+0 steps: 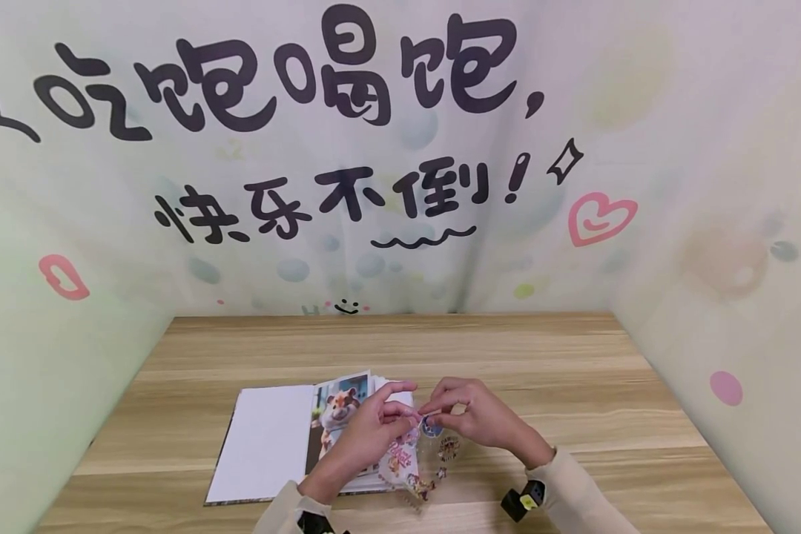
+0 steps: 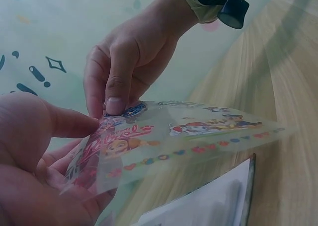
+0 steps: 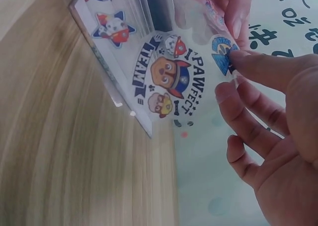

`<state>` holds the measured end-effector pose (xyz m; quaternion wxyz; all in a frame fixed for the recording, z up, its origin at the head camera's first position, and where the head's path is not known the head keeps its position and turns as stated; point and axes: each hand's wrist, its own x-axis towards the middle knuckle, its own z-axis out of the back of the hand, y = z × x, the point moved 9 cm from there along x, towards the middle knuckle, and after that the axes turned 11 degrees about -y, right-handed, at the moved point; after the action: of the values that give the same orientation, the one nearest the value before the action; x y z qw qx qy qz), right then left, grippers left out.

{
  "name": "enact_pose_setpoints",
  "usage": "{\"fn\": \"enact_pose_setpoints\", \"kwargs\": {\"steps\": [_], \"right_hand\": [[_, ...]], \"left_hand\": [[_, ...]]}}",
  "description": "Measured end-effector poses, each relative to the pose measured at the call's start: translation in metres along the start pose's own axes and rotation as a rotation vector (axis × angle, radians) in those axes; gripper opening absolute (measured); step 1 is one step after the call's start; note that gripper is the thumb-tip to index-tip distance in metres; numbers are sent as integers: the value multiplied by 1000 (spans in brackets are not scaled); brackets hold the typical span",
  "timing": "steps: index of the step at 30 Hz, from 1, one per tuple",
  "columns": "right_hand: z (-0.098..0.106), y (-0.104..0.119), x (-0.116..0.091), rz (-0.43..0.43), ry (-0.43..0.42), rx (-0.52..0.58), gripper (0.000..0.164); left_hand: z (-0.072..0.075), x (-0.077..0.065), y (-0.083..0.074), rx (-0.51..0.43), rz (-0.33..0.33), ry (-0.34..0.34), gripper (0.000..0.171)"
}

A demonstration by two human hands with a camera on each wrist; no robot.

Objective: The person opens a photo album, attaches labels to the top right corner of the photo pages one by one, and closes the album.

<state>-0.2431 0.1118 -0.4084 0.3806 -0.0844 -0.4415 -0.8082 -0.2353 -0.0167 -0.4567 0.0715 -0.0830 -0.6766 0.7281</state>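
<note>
Partly, the open book (image 1: 263, 445) is blocked by the left hand (image 1: 368, 436); small print on the clear sticker sheet (image 3: 198, 99) is hard to read in the head view; sheet sits between both hands, left thumb and fingers nearly closed, pinching it, right hand (image 1: 482, 417) likewise by the blue badge (image 3: 222, 52); wood-grain table (image 1: 541, 352) below, lettered backdrop (image 1: 407, 278) behind.

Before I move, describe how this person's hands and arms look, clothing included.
The left hand and right hand are ungloved. The left sleeve and right sleeve are plain cream, reaching near the wrists. A black device with a small yellow patch sits at the right wrist; the left wrist's black gadget is partly cut off.
</note>
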Motion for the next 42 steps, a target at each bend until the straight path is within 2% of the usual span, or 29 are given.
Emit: {"fn": "enact_pose_setpoints", "kwargs": {"steps": [9, 21, 34, 42], "right_hand": [[1, -1, -1, 33, -29, 10, 17], [2, 4, -1, 104, -67, 10, 15], [1, 7, -5, 240, -75, -95, 20], [1, 10, -5, 286, -90, -160, 16]], "left_hand": [[0, 0, 0, -14, 14, 4, 46], [0, 0, 2, -81, 62, -1, 46], [-1, -1, 2, -121, 93, 8, 46], [-2, -2, 5, -115, 109, 23, 48]]}}
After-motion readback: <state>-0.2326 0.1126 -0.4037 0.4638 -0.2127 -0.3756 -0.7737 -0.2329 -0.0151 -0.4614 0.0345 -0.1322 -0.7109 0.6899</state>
